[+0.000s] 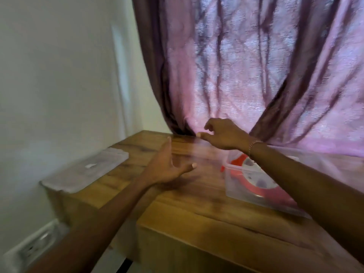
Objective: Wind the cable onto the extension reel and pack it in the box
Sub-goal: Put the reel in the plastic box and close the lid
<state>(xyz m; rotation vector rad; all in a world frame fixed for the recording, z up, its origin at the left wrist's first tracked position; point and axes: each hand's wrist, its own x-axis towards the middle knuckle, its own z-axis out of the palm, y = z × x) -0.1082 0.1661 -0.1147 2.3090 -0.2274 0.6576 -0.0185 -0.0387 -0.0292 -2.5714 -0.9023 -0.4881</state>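
The red and white extension reel (254, 174) lies inside a clear plastic box (234, 186) on the right of the wooden table. My right arm crosses above the box; my right hand (222, 133) hovers beyond it near the curtain, fingers loosely curled and holding nothing. My left hand (167, 166) is over the table's middle, left of the box, open with fingers spread and palm turned right. The box's translucent lid (84, 170) rests flat at the table's left edge. The image is blurred by motion, and the cable itself cannot be made out.
The wooden table (197, 209) stands in a corner, with a white wall on the left and a pink-purple curtain (256, 66) hanging behind it. A wall socket (35, 245) sits low at the lower left.
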